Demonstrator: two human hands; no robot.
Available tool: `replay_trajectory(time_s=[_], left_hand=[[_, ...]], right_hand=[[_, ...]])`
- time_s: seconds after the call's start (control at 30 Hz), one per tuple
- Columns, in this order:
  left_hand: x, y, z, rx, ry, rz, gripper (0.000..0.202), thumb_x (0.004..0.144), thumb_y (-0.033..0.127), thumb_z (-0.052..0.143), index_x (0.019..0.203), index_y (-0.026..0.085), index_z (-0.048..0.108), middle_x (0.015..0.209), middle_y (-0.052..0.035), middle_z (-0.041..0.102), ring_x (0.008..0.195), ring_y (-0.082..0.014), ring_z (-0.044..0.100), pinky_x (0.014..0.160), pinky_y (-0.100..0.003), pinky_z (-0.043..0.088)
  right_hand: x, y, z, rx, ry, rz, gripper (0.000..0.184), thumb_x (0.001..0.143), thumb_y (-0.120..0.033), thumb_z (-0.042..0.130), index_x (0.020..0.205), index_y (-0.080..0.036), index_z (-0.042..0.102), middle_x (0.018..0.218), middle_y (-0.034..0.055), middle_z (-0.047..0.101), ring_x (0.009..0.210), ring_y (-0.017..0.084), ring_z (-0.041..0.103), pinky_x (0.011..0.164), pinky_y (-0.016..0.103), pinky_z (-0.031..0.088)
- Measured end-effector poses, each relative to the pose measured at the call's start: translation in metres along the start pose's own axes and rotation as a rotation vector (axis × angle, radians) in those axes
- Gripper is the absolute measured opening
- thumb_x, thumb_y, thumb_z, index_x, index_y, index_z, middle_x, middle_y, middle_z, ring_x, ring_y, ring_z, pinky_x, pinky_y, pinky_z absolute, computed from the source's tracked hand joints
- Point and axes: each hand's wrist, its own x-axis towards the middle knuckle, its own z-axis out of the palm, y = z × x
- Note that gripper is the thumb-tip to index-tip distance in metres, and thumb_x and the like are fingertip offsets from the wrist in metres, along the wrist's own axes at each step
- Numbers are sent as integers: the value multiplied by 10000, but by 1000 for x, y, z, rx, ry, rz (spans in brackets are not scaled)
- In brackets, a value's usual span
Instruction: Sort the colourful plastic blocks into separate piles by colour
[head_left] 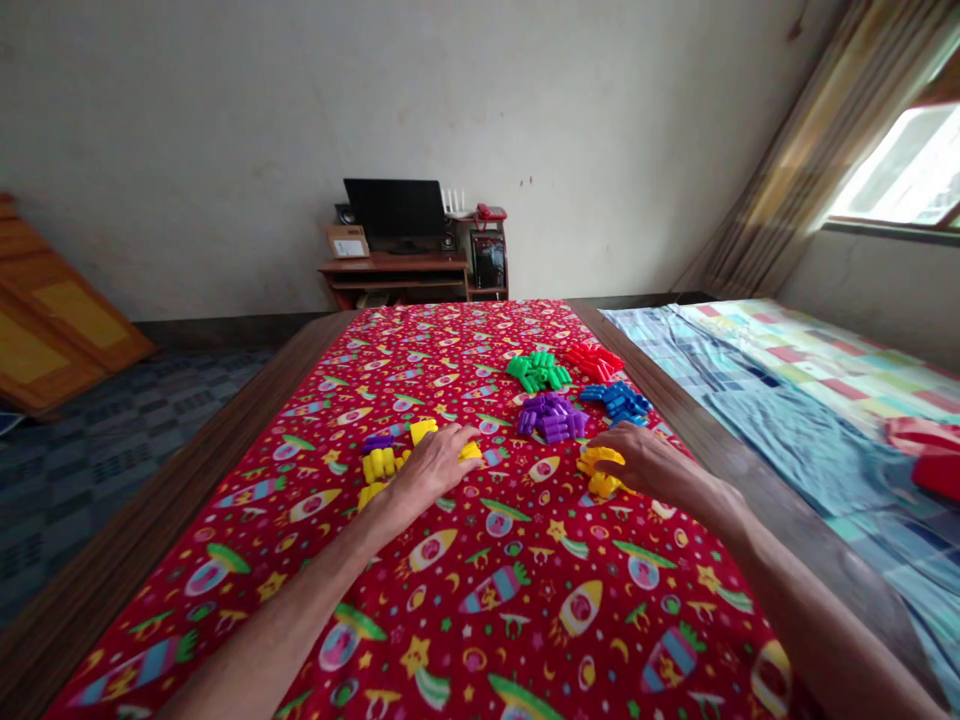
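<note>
Left hand [444, 458], right hand [648, 460] over curved yellow pieces [603, 484], rocket-print cloth [540, 575]

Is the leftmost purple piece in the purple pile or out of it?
Out: the purple piece lies near yellow pieces, apart from the purple pile.

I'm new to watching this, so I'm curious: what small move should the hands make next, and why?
Probably the left hand should slide the yellow piece by its fingertips toward the yellow cluster under the right hand. The green pile, red pile, blue pile and purple pile are each grouped by colour, while yellow is split across two places.
</note>
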Motion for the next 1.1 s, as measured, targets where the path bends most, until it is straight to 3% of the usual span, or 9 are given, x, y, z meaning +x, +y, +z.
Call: replay_trajectory(time_s=[0.17,0.3,0.4,0.47,0.53,0.63,0.73,0.9,1.1], left_hand=[[7,39,-3,-561,-60,-156,486,764,396,703,1200,224,575,956,-39,712,852,-206,682,757,-314,538],[-2,65,17,-1065,-202,-229,622,685,473,764,1183,179,535,955,-77,712,864,-227,694,723,-316,546],[-7,72,27,-1214,-309,-221,659,691,508,754,1198,173,501,943,-82,715,848,-232,704,712,-324,557],[-6,69,21,-1104,-291,-182,608,748,506,708,1214,174,503,965,-84,711,857,-231,705,725,-334,566],[0,58,7,-816,-155,-100,440,830,455,633,1171,186,562,1021,-88,699,927,-234,689,803,-358,561],[10,26,-18,-281,131,-6,236,902,324,519,1055,201,650,1121,-94,671,1093,-250,618,1004,-408,470],[14,-15,-29,6,194,-79,306,875,255,490,1114,158,654,1220,-135,632,1192,-288,556,1073,-445,406],[11,-56,-20,-20,-7,-203,331,813,315,541,1057,157,700,1081,-130,703,1035,-281,652,949,-398,502],[18,-46,-19,-334,51,-304,363,706,375,665,1024,203,698,985,-65,732,912,-251,684,811,-347,544]], right_hand=[[10,-29,3,107,133,-75,229,976,-252,450,959,-173,664,840,87,692,789,178,634,712,292,483],[18,-64,23,238,146,-235,289,969,-255,478,1226,-180,586,1063,120,690,974,197,645,789,308,518],[20,-74,36,222,116,-327,312,970,-166,429,1244,-171,577,1062,120,691,979,195,644,797,314,526],[19,-69,38,200,102,-285,296,965,-132,411,1176,-172,614,966,101,702,906,182,649,761,297,520],[17,-57,35,174,84,-209,235,964,-156,443,1070,-178,650,885,80,699,838,168,643,720,273,502],[12,-36,33,90,23,-157,169,952,-196,496,920,-184,661,829,58,686,779,157,620,682,262,465],[6,-18,38,16,26,-173,144,934,-200,524,863,-205,649,832,46,674,799,161,601,712,278,456],[0,-4,53,-9,118,-153,128,927,-241,525,886,-225,646,867,52,653,852,169,582,792,305,462],[3,-3,49,-50,62,-141,153,937,-234,504,865,-217,638,861,46,646,813,167,563,745,302,437]])
